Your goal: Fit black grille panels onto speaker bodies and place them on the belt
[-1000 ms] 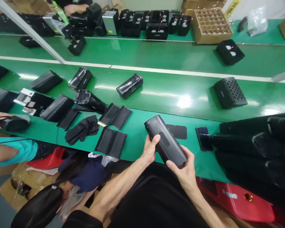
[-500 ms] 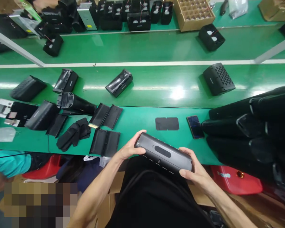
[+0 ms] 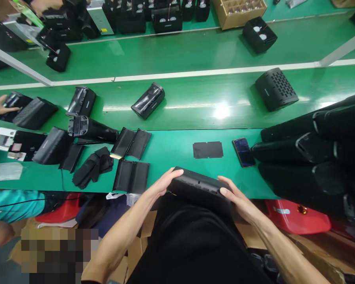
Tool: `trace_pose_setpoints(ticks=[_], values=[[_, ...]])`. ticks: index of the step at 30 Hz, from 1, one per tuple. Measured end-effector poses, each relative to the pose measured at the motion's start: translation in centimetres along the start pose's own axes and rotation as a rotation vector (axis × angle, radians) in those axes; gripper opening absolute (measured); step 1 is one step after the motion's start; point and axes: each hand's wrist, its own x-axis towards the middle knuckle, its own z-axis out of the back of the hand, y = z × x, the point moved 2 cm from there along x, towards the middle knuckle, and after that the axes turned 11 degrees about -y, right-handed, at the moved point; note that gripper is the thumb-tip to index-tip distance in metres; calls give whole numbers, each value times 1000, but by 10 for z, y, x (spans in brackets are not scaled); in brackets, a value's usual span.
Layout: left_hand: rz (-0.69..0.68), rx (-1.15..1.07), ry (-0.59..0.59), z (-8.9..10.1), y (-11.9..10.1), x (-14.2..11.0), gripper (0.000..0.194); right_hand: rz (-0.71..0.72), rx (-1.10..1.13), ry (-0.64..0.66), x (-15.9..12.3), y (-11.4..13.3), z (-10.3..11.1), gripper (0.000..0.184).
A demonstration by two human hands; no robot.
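Moved: black speaker (image 3: 198, 185) was tipped back toward the body, and its oval mark is now hidden | Grip: it is held at one end by left hand (image 3: 163, 184) and at the other by right hand (image 3: 239, 198), fingers bent over it | Place: at near edge of green counter (image 3: 171, 154) | Near: flat black sheet (image 3: 208, 150), phone (image 3: 243, 152) just past it
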Motion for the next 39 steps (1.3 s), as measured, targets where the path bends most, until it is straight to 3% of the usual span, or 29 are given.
trace_pose_setpoints(ticks=[2,4,7,10,13,15,20,23,27,32,39], values=[[160,76,18,-1,-1,7,66,4,39,-46,8,-4,0,70],[173,49,7,-2,-1,10,72,-52,133,-87,13,-13,-1,62],[-62,-212,-55,-12,2,7,68,-64,311,-161,16,-25,-8,50],[-211,-462,-69,-35,12,2,71,-61,468,-175,15,-31,-25,44],[-246,-563,-13,-57,15,4,73,-76,532,-92,13,-32,-43,44],[-278,-548,-3,-59,9,9,72,-50,488,-12,10,-31,-50,45],[-371,-355,136,-36,-18,16,76,28,214,226,2,-22,-49,47],[-423,-307,243,-28,-26,14,77,79,150,301,1,-13,-49,55],[-312,-304,343,-29,-17,20,82,132,104,308,6,-9,-54,71],[-79,-310,433,-28,2,38,80,187,59,200,7,-10,-64,76],[-37,-283,488,-28,0,45,85,176,47,141,3,-12,-73,75]])
